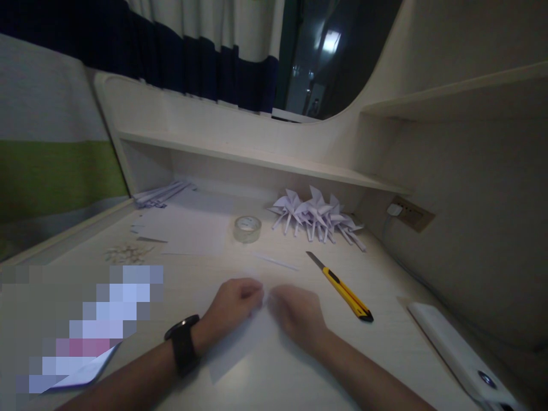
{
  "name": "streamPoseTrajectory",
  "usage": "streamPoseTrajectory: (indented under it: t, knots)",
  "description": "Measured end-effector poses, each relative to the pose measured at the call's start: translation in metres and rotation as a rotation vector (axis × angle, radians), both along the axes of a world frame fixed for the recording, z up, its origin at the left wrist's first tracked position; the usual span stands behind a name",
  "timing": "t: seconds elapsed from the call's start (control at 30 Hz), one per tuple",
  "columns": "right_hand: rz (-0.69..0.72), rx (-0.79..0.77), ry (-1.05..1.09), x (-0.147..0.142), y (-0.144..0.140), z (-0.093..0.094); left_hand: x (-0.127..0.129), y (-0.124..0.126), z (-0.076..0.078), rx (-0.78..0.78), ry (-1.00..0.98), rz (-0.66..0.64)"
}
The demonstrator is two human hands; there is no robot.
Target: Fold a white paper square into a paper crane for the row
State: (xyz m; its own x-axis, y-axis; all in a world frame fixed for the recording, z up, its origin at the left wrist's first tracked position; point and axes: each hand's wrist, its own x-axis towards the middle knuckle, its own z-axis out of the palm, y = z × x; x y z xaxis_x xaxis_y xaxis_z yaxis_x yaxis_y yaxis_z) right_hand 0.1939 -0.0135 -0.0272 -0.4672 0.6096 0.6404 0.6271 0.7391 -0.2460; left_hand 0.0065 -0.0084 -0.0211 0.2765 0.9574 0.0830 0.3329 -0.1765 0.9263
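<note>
Over a white sheet of paper [233, 359] on the desk, my left hand [235, 302] is closed, its thumb and fingers pinched together at the sheet. A dark watch sits on that wrist. Close beside it on the right, my right hand [297, 314] is curled shut and a little blurred; whatever its fingers hold is hidden. A thin white paper strip [277, 262] lies just beyond the hands. To the right rests a yellow utility knife [345, 288] with its blade out. A roll of clear tape [247, 229] lies farther back.
Several white paper pinwheels [319, 211] are heaped at the back right. White sheets [197, 222], folded paper strips [165, 194] and small pale pieces [127, 253] lie at the left. A pixelated device [85, 354] is front left. A white case-like object [458, 348] stands by the right wall.
</note>
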Motion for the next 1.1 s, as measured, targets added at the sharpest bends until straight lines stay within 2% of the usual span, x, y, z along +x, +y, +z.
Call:
streamPoseTrajectory:
  t: [0.5, 0.63, 0.73, 0.83, 0.93, 1.0, 1.1]
  knots:
    - [0.012, 0.033, 0.023, 0.0, -0.001, 0.001, 0.0, 0.001, 0.001, 0.021, 0.018, 0.003]
    - [0.02, 0.067, 0.133, -0.001, -0.001, 0.005, 0.002, -0.005, 0.005, 0.121, 0.089, 0.024]
    - [0.007, 0.065, 0.246, -0.001, -0.001, 0.01, 0.0, -0.007, 0.016, 0.224, 0.148, 0.024]
    - [-0.026, 0.026, 0.313, 0.001, -0.001, 0.013, -0.015, -0.003, 0.035, 0.328, 0.308, 0.086]
    - [-0.026, 0.014, 0.315, 0.001, -0.001, 0.012, -0.043, 0.005, 0.053, 0.417, 0.614, 0.191]
    - [0.002, 0.011, 0.289, 0.001, -0.001, 0.01, -0.063, 0.008, 0.058, 0.352, 0.771, 0.188]
    - [0.025, 0.001, 0.241, -0.001, -0.001, 0.008, -0.082, 0.009, 0.056, 0.242, 0.917, 0.112]
